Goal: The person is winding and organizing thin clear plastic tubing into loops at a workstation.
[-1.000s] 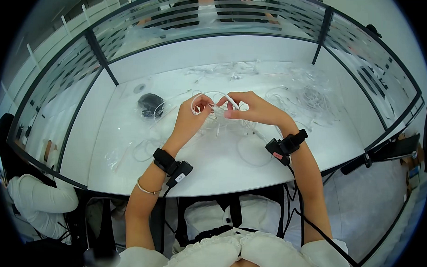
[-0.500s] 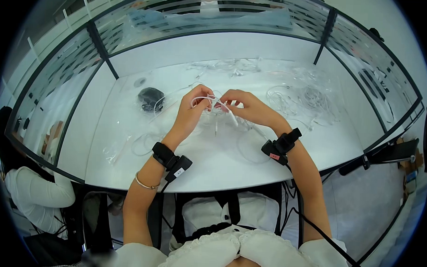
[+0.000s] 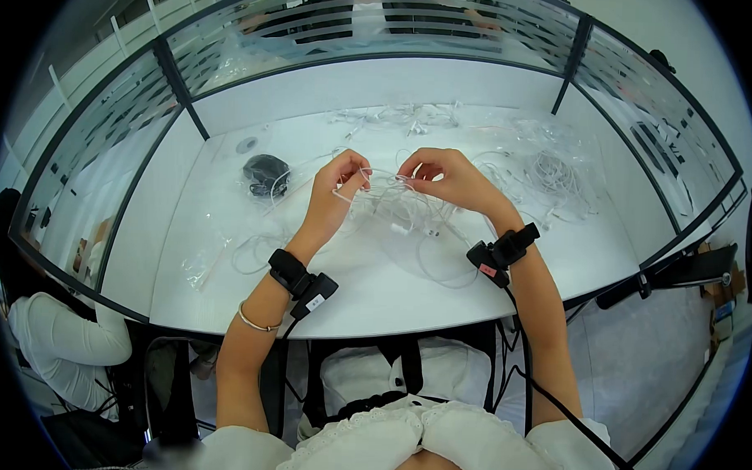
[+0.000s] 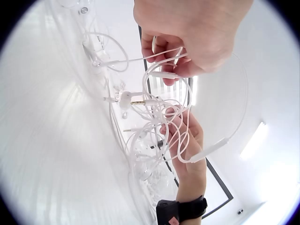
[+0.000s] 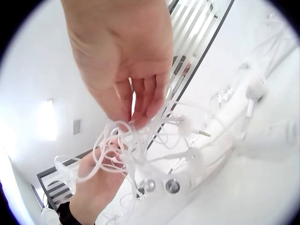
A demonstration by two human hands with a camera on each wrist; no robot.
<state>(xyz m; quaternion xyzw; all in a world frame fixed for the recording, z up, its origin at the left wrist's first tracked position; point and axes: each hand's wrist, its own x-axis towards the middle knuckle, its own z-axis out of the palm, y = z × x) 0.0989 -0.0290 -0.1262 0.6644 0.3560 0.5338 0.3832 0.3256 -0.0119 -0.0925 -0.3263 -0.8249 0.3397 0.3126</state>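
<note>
At eleven o'clock, left hand pinched the tangle, right hand too at one; hard tugging risked tightening it!

– What's changed?
– The right hand has drawn away from the left hand; their fingertips were almost together half a second ago.
– And the cables?
– They now span the wider gap, with an earbud showing beneath.

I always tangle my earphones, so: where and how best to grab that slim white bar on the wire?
Probably pinch the slim white bar across its middle, from the side away from the tabletop: it's straight, clear there, and thicker than the tangled wires crowding its other side.
</note>
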